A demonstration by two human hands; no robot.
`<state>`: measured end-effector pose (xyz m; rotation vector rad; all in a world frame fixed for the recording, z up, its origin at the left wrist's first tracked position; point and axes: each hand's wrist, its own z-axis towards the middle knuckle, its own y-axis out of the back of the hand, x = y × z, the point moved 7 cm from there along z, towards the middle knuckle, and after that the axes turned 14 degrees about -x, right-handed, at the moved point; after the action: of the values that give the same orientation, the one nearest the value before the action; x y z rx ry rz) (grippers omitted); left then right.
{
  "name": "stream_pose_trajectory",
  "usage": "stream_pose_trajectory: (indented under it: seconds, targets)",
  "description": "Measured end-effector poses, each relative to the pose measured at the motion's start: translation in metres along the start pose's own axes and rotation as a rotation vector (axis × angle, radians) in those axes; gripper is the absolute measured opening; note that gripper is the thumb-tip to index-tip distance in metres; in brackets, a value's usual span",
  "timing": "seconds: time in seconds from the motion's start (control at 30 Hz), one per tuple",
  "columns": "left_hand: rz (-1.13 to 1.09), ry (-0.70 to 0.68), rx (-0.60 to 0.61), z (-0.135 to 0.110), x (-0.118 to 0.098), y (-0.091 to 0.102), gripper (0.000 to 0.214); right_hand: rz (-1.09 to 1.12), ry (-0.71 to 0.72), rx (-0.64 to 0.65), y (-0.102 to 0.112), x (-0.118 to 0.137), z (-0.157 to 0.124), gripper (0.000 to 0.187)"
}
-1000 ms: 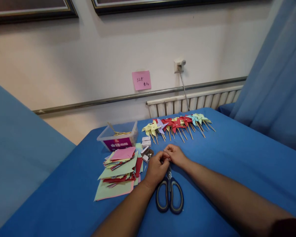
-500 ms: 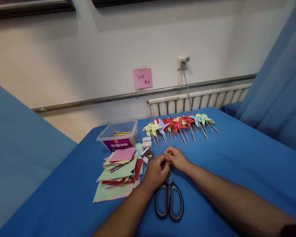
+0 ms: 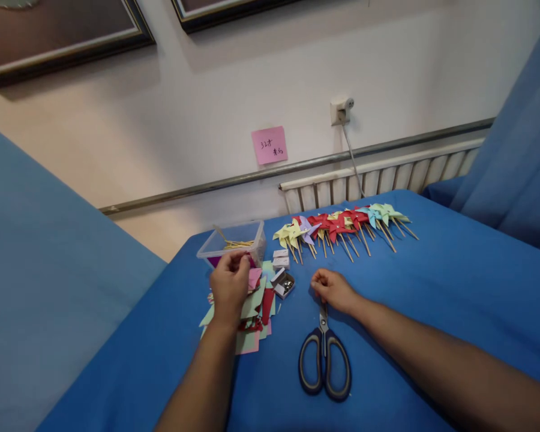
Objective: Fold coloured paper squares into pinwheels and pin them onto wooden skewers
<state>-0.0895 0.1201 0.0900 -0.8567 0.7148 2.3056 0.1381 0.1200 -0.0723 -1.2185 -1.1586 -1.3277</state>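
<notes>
My left hand [image 3: 229,287] is above the stack of coloured paper [image 3: 252,309], just in front of a clear plastic box [image 3: 206,252] of thin wooden sticks [image 3: 238,245]. Its fingers curve loosely, with a gap to the thumb and nothing visible between them. My right hand [image 3: 335,290] rests on the blue cloth at the tip of the scissors [image 3: 324,342], thumb and fingertips pinched together. Whatever the pinch holds is too small to make out. Between the hands lies an opened small carton [image 3: 282,284] with shiny metal pins inside.
Finished paper pinwheels [image 3: 339,228] on sticks lie in a row along the back of the blue-covered table [image 3: 432,288]. Two small white cartons [image 3: 281,259] sit by the plastic box. Behind are a radiator [image 3: 387,174], a metal rail and a wall socket [image 3: 341,112].
My left hand has parted from my right and moved left and away from me, over the paper toward the stick box. My right hand stays pinched by the scissors' tip. The view has shifted slightly.
</notes>
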Motion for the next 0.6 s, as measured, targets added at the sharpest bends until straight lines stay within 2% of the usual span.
stream_pose_trajectory:
  seconds: [0.07,0.13,0.2,0.27,0.33,0.4,0.5,0.53,0.6]
  targets:
    - [0.122,-0.028,0.031,0.024,0.012,-0.001,0.023,-0.012,0.008,0.002,-0.001,-0.002,0.001,0.014]
    - [0.295,-0.073,0.098,0.054,0.023,-0.010,0.023,-0.033,0.019,-0.003,-0.002,-0.002,0.000,0.014]
    - [0.485,-0.095,0.256,0.083,0.035,-0.028,0.020,-0.045,0.026,-0.008,-0.001,-0.001,0.000,0.013]
    - [0.520,-0.081,0.343,0.106,0.039,-0.045,0.007,-0.044,0.021,-0.002,-0.001,0.000,0.000,0.013]
    - [0.523,-0.078,0.362,0.118,0.034,-0.056,0.004,-0.035,0.007,-0.001,-0.001,0.000,0.001,0.013]
    - [0.501,-0.087,0.329,0.114,0.023,-0.060,0.014,-0.017,-0.007,0.000,0.000,0.001,0.003,0.013]
    - [0.398,-0.133,0.320,0.079,0.003,-0.054,0.026,0.006,-0.017,0.003,0.000,0.002,0.003,0.012]
    - [0.375,-0.135,0.378,0.062,0.001,-0.052,0.027,0.011,-0.019,0.005,0.000,0.003,0.003,0.011]
    - [0.401,-0.166,0.573,0.025,0.003,-0.048,0.026,0.013,-0.018,0.003,0.001,0.004,0.002,0.010]
